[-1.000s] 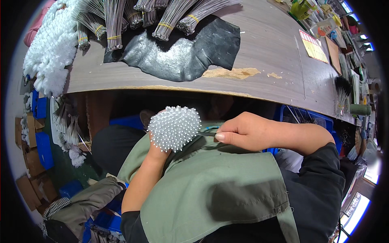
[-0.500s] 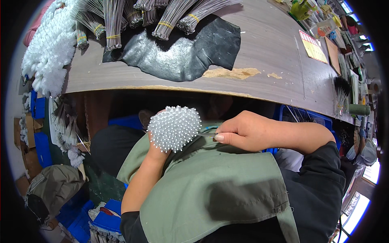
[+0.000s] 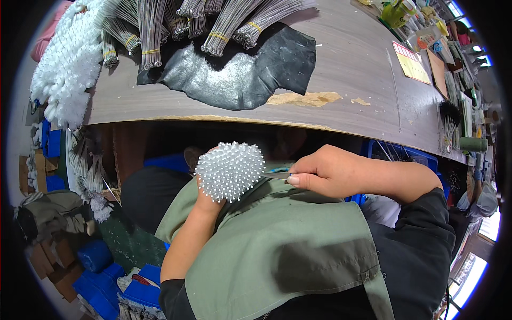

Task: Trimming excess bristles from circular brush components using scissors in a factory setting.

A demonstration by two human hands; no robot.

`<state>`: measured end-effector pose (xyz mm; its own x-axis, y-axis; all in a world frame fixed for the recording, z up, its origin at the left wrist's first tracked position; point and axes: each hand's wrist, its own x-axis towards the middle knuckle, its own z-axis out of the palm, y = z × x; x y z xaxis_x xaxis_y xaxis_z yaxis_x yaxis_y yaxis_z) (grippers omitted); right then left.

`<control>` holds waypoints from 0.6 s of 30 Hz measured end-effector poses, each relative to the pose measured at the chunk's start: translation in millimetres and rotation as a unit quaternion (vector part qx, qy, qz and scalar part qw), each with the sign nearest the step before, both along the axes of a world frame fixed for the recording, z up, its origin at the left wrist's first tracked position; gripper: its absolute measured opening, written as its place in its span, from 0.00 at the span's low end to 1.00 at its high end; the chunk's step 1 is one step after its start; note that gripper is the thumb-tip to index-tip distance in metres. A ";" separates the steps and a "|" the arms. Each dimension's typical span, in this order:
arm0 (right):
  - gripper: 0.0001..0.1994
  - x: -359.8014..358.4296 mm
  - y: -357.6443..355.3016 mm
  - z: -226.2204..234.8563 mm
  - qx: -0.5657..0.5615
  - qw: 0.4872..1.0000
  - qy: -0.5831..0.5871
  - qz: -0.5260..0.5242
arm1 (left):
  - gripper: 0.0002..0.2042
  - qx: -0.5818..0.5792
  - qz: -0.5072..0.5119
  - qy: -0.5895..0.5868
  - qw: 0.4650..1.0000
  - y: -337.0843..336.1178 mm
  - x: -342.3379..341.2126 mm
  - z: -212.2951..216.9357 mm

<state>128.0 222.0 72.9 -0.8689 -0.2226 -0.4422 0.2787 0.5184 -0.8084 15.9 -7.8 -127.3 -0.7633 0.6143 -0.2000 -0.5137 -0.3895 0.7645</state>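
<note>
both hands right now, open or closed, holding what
Left hand: holding the white-tipped bundle, fingers mostly hidden behind it.
Right hand: closed, thumb and fingers pinching a thin piece, exact kind unclear.

No words could be read: the print on the red-and-yellow card [image 3: 411, 63] and green container [image 3: 396, 15] was too small.

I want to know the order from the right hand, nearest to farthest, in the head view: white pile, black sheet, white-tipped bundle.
1. White-tipped bundle: in the left hand.
2. Black sheet: on the table, ahead and left.
3. White pile: at the far left.
</note>
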 end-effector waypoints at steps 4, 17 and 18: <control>0.16 5.1 -3.0 -6.9 0.011 0.999 0.027 -0.013 | 0.15 0.005 0.006 -0.013 1.000 -0.5 1.7 1.3; 0.15 1.9 -4.3 -5.8 0.023 0.998 0.058 -0.012 | 0.16 -0.004 0.006 -0.012 1.000 2.8 3.0 2.3; 0.17 -0.2 -4.2 -1.1 0.027 0.999 0.036 -0.010 | 0.14 -0.023 0.019 0.023 0.999 7.2 2.8 8.7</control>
<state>127.8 217.7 71.8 -0.9028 -0.1833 -0.3890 0.2309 0.5564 -0.7982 18.8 -0.6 -118.6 -0.7952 0.5755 -0.1912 -0.4632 -0.3730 0.8040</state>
